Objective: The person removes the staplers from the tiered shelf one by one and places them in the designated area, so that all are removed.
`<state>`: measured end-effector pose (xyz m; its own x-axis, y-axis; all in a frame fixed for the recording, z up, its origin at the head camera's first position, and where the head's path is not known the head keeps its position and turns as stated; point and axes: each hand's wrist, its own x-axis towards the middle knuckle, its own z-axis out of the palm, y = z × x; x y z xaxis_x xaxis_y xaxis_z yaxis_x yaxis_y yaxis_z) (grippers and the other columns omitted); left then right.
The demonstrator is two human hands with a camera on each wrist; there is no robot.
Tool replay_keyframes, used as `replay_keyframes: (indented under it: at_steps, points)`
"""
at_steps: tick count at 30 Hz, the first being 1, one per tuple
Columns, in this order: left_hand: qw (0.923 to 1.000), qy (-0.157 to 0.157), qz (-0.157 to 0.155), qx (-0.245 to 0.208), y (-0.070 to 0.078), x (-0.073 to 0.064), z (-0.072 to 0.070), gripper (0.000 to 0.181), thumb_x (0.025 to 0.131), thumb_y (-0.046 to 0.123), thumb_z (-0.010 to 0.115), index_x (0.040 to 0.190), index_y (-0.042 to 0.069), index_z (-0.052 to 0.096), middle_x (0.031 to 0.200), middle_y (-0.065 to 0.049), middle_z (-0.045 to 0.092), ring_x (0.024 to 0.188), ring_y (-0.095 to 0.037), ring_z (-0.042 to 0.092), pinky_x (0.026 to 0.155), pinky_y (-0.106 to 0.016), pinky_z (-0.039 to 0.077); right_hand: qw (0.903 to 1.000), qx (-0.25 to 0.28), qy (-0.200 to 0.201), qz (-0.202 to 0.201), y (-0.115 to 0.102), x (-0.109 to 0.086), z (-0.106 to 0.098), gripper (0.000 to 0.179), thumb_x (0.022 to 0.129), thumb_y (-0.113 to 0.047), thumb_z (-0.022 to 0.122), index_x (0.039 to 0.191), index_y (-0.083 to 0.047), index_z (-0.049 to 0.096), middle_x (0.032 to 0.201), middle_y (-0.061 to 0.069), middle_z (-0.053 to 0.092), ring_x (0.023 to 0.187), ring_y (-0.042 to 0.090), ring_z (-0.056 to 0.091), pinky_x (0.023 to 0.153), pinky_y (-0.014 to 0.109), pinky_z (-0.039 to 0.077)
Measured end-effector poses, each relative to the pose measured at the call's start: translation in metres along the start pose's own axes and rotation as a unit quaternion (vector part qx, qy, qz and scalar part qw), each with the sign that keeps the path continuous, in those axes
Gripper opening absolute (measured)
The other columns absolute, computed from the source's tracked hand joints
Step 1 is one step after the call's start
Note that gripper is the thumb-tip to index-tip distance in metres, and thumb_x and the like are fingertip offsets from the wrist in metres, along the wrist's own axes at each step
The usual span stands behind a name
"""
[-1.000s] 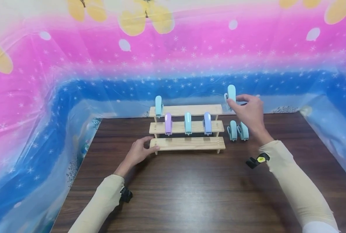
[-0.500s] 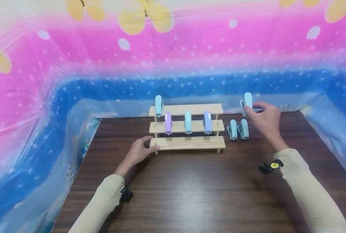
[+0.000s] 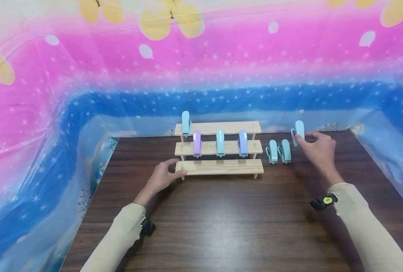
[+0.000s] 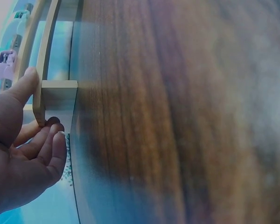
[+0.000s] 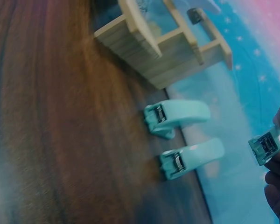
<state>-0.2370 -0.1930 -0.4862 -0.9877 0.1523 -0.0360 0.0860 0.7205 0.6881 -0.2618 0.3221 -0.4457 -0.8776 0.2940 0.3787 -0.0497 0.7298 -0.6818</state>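
My left hand (image 3: 160,176) grips the left end of the lowest board of a three-tier wooden shelf (image 3: 222,167). The left wrist view shows the thumb (image 4: 25,84) on the board's face and fingers curled at its edge. My right hand (image 3: 318,151) pinches a mint-green stapler (image 3: 299,130) above the table, right of the shelf. Two more mint staplers (image 3: 273,152) (image 5: 182,112) stand side by side on the table between it and the shelf. On the middle board stand a purple stapler (image 3: 197,143), a mint stapler (image 3: 220,143) and a lavender stapler (image 3: 243,143). Another mint stapler (image 3: 186,123) stands at the top board's left end.
The dark wood-grain table (image 3: 215,226) extends in front of the shelf. A pink and blue patterned cloth (image 3: 222,75) hangs behind the table and along its sides.
My right hand has moved right and down with the mint stapler, from beside the top board to beyond the two standing staplers. The left hand has kept its grip on the shelf.
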Motion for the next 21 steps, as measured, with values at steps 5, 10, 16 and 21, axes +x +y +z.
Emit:
replay_keyframes:
  at_steps: [5, 10, 16, 21]
  points:
    - [1.0000, 0.003, 0.005, -0.003, 0.001, 0.001, 0.000, 0.070, 0.092, 0.045, 0.076, 0.146, 0.004, 0.055, 0.125, -0.019, 0.069, 0.090, -0.022, 0.065, 0.073, -0.037, 0.053, 0.9998, -0.003, -0.011, 0.014, 0.014, -0.004, 0.004, 0.057, 0.093, -0.046, 0.070, 0.117, 0.005, 0.073, 0.109, 0.031, 0.071, 0.106, 0.045, 0.055, 0.093, 0.055, 0.038]
    - [1.0000, 0.002, 0.005, -0.007, 0.000, 0.002, 0.000, 0.069, 0.092, 0.043, 0.076, 0.145, 0.005, 0.055, 0.114, -0.015, 0.072, 0.087, -0.022, 0.066, 0.069, -0.034, 0.053, 0.9991, -0.001, -0.028, 0.032, 0.025, -0.006, 0.008, 0.060, 0.094, -0.048, 0.068, 0.121, 0.005, 0.071, 0.114, 0.030, 0.070, 0.115, 0.046, 0.055, 0.100, 0.057, 0.040]
    - [1.0000, -0.002, 0.003, -0.006, 0.000, 0.001, 0.000, 0.071, 0.092, 0.044, 0.076, 0.146, 0.005, 0.054, 0.115, -0.016, 0.071, 0.088, -0.022, 0.066, 0.069, -0.034, 0.053, 0.9976, -0.004, -0.051, 0.047, 0.034, -0.011, 0.013, 0.064, 0.096, -0.051, 0.065, 0.125, 0.006, 0.068, 0.119, 0.030, 0.069, 0.119, 0.045, 0.054, 0.102, 0.057, 0.040]
    - [1.0000, -0.002, 0.000, -0.005, 0.000, 0.001, 0.000, 0.071, 0.092, 0.044, 0.076, 0.146, 0.005, 0.054, 0.115, -0.016, 0.071, 0.087, -0.021, 0.066, 0.068, -0.034, 0.053, 0.9962, -0.011, -0.065, 0.057, 0.041, -0.014, 0.015, 0.069, 0.096, -0.055, 0.063, 0.127, 0.006, 0.067, 0.119, 0.030, 0.069, 0.120, 0.044, 0.055, 0.101, 0.058, 0.041]
